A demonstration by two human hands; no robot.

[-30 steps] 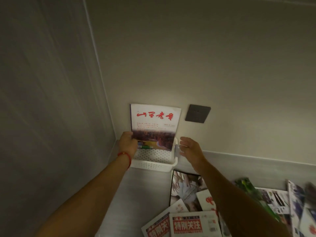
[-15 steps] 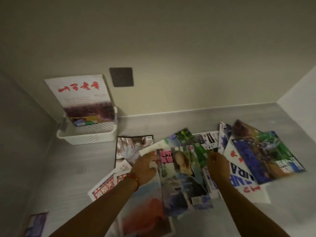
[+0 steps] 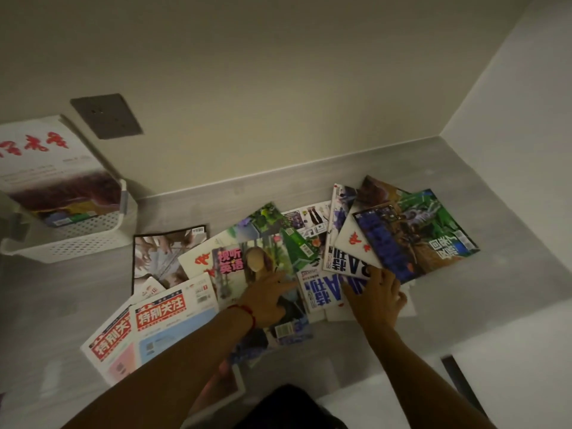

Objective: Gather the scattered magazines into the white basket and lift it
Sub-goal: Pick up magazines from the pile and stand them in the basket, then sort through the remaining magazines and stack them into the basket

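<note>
Table middle blocked by overlapping magazines; bare lanes at back, right and front left.

White basket [image 3: 77,243] sits far left against the back wall, a red-titled magazine [image 3: 46,168] standing in it and leaning on the wall, closing its top from behind. Wall plate [image 3: 106,116] just right of it. Scattered magazines [image 3: 411,233] fan across the centre, edges overlapping. Left hand [image 3: 266,300] and right hand [image 3: 376,300] lie flat on the pile. Bare table [image 3: 510,274] right of the fan to the side wall; a bare strip runs between basket and pile, another along the back wall.
</note>
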